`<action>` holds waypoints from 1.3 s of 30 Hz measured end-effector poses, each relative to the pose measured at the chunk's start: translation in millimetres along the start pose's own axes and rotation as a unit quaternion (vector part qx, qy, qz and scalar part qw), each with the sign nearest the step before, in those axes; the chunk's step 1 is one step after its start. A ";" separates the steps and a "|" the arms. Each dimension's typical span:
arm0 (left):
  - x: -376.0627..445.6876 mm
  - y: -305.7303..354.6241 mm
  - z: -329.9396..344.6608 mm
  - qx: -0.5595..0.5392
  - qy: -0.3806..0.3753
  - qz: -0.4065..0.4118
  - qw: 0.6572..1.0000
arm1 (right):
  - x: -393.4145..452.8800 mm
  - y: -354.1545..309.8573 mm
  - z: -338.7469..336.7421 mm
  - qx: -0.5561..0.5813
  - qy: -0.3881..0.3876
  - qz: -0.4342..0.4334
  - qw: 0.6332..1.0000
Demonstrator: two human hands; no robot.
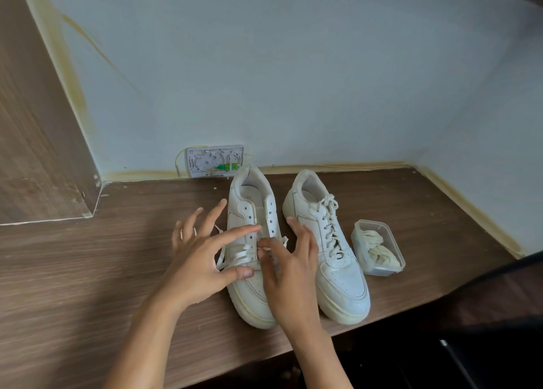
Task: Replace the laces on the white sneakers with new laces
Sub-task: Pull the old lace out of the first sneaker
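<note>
Two white sneakers stand side by side on a wooden desk (88, 271), toes toward me. The left sneaker (249, 212) has a flat white lace (235, 258) only through its lower eyelets; the upper eyelets are bare. The right sneaker (343, 280) is fully laced. My left hand (199, 256) is spread beside the left sneaker, fingers straight, thumb resting on its side next to the lace. My right hand (291, 268) lies over that shoe's tongue, and its thumb and curled fingers pinch the lace near the eyelets. The pinch itself is blurred.
A small clear plastic container (382, 271) holding bundled cream laces (379, 252) sits just right of the right sneaker. A white cable box (216, 161) is on the wall behind the shoes. A wooden panel (38, 153) rises at the left. The desk's front edge runs below the toes.
</note>
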State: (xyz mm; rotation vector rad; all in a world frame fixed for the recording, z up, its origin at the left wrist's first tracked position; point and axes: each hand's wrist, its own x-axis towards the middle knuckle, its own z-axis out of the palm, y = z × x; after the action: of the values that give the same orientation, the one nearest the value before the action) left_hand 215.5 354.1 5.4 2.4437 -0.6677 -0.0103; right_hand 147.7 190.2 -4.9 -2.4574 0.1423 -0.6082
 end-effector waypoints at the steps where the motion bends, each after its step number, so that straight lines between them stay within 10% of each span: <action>1: -0.4 0.8 0.4 -0.003 -0.002 0.001 1.000 | -0.7 -1.3 2.8 0.026 0.006 0.009 1.000; 9: -0.3 4.1 -1.7 0.002 -0.008 0.000 1.000 | -4.7 -16.2 2.7 0.196 0.042 0.083 0.976; 17: 1.1 2.1 -1.2 -0.013 -0.009 -0.002 1.000 | 1.6 -12.6 -24.1 0.284 0.278 0.189 0.898; 29: 1.3 6.8 -1.8 -0.026 -0.019 -0.007 0.999 | -6.8 -10.6 3.0 -0.012 0.031 0.022 0.999; 39: 0.6 1.9 -0.7 -0.037 -0.018 -0.006 0.999 | 13.3 2.7 -42.7 0.203 0.296 0.207 0.910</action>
State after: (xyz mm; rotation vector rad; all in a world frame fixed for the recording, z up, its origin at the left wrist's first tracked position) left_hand 215.2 352.9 7.0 2.3818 -0.6570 -0.0818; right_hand 140.1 162.4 29.4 -1.7048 0.6848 -1.0466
